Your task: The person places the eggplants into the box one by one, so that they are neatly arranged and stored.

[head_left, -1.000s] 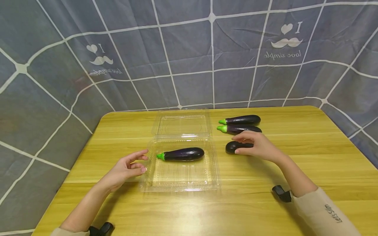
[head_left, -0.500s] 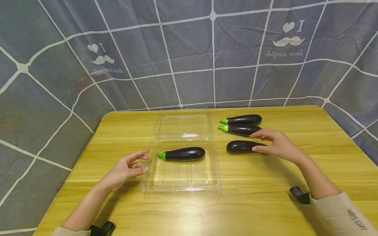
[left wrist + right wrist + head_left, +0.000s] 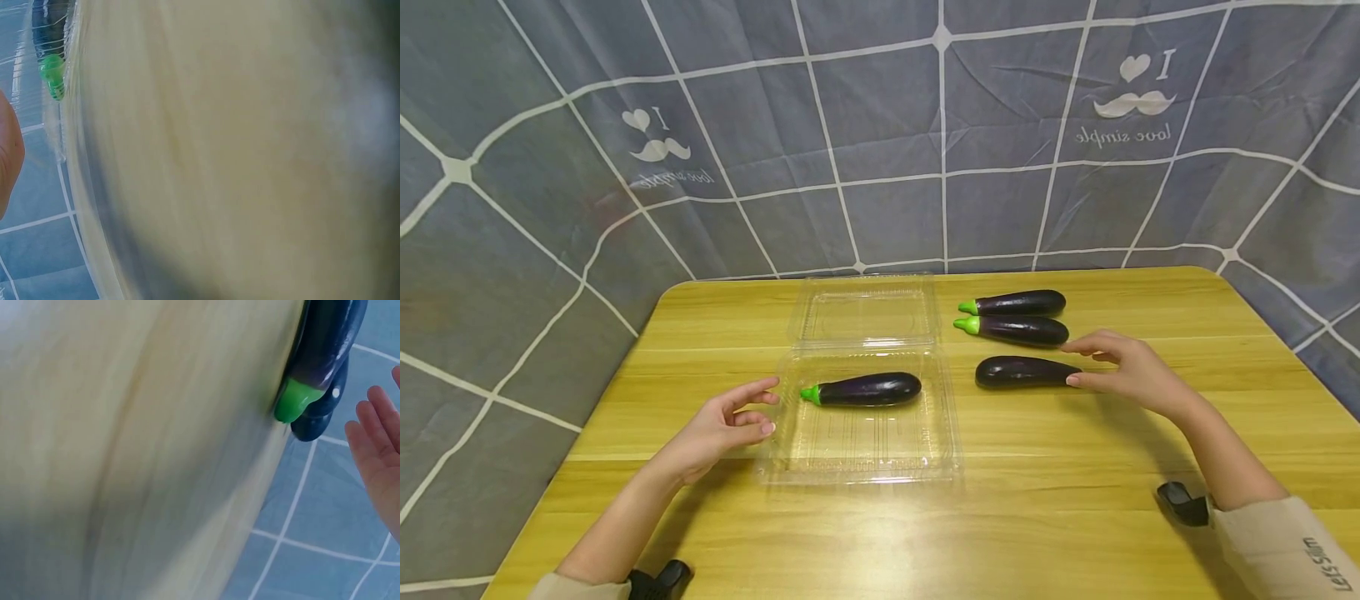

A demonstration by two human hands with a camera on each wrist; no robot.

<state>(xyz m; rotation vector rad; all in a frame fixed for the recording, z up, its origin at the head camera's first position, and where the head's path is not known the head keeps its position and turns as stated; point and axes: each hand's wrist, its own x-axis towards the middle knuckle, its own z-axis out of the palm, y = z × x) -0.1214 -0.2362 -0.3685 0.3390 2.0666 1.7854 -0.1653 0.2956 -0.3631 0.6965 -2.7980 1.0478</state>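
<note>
The person's right grip (image 3: pixel 1123 371) has shifted rightward along the near eggplant (image 3: pixel 1026 372), uncovering its dark body, which stays where it lay on the desk (image 3: pixel 865 542). That grip is released, fingers extended, the thumb beside the eggplant's stem end; the right wrist view shows the green stem clear of the fingers. Behind lie two farther eggplants (image 3: pixel 1021 330), side by side, stems leftward. To their left, an open clear container (image 3: pixel 865 454) holds another eggplant (image 3: pixel 870 389). The left grip (image 3: pixel 711 433), relaxed and holding nothing, is at the container's left edge; contact is unclear. A gray gridded cloth (image 3: pixel 887 125) hangs beyond.
</note>
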